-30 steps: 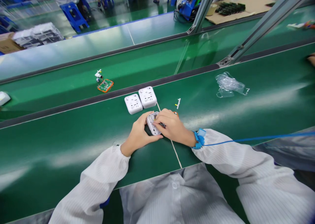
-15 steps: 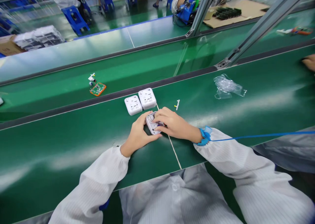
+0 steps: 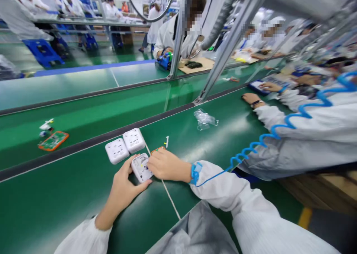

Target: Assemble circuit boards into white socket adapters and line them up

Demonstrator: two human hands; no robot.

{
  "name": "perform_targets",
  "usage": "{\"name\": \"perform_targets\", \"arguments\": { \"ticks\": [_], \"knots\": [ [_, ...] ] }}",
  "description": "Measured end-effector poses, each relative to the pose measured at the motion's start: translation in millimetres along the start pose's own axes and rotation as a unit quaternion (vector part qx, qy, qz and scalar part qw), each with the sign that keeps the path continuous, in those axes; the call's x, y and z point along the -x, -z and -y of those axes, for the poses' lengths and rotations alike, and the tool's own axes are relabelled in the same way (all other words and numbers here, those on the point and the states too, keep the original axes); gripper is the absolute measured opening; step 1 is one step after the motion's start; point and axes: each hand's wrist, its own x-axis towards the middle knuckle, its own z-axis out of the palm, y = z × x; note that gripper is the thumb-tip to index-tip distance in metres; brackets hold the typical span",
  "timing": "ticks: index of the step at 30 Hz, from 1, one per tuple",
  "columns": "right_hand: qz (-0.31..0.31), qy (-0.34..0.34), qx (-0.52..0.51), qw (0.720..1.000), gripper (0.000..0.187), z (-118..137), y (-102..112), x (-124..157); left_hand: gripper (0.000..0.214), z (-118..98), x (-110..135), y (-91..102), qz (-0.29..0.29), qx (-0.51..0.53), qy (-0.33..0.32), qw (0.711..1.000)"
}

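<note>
At a green assembly counter [image 3: 55,198] – two bare hands hold an open white housing [image 3: 141,167], its inside facing up. The left hand [image 3: 122,189] grasps the housing's near edge, fingers curled around the shell, while the right hand [image 3: 167,165] lies across its far side, fingertips pressed to the rim. Just past the housing sit a closed white unit [image 3: 117,151] and a second one [image 3: 134,140], side by side. Beyond the right fingers, an orange-edged circuit board [image 3: 158,149] shows partly hidden, with a small white clip [image 3: 167,141] near it. A blue wrist strap [image 3: 196,173] trails a coiled cord [image 3: 279,129] off to the right of the housing, where a co-worker's hand [image 3: 251,98] rests on the same counter. The risk is a slip – a loosened grip could drop the shell, or a snagged cord could jerk the right hand into the loose board and clip.
</note>
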Motion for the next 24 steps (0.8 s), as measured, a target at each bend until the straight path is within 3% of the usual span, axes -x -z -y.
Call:
{"name": "perform_targets", "arguments": {
  "ticks": [13, 19, 24],
  "knots": [
    [-0.057, -0.002, 0.036, 0.998, 0.026, 8, -5, -4, 0.077, 16, -5, 0.7, -0.036, -0.082, -0.018, 0.996],
    [-0.037, -0.039, 0.011, 0.999, 0.03, 4, -12, -4, 0.076, 17, -8, 0.6, -0.028, -0.098, -0.05, 0.994],
    [0.033, -0.037, -0.039, 0.998, 0.03, -5, -1, -13, 0.074, 14, -10, 3.1, -0.004, -0.099, -0.069, 0.993]
  ]
}}
